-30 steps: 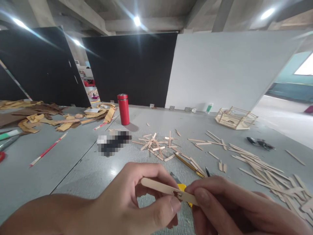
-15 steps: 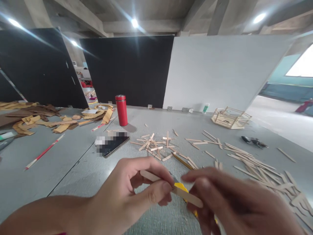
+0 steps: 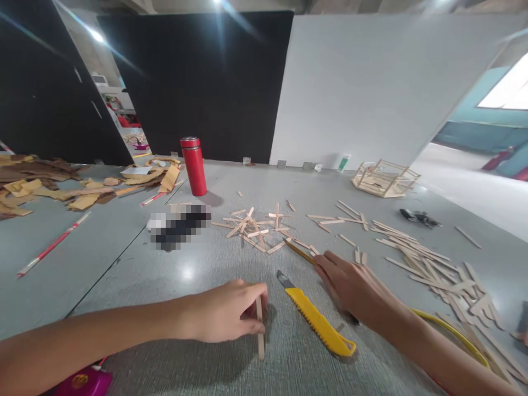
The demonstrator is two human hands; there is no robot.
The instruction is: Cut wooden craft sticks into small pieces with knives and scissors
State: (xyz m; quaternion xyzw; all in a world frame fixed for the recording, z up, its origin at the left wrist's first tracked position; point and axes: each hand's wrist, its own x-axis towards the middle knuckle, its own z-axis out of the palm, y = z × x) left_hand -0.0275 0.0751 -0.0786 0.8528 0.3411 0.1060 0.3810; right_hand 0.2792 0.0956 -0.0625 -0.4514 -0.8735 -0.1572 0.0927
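Observation:
My left hand [image 3: 233, 311] is closed around a wooden craft stick [image 3: 260, 344], pinched between thumb and fingers and pointing toward me just over the table. My right hand [image 3: 350, 283] is palm down with its fingers together at the near end of a yellow-brown pencil [image 3: 297, 251], which lies on the table; the thumb is hidden beneath. Between the hands lies a yellow utility knife [image 3: 319, 322], its blade pointing away. Several small craft sticks [image 3: 258, 228] are scattered beyond the hands.
A longer pile of sticks [image 3: 441, 275] lies at right, near a stick frame model [image 3: 385, 179] and keys [image 3: 418, 217]. A red flask [image 3: 193, 168] stands behind a blurred dark phone [image 3: 181, 226]. Cardboard scraps [image 3: 86, 192] lie left; a purple object [image 3: 84, 382] sits by my left forearm.
My hands have moved apart. My left hand lowered the stick toward the table, and my right hand let go of it and reached to the pencil. The knife is now uncovered; the view tilted down.

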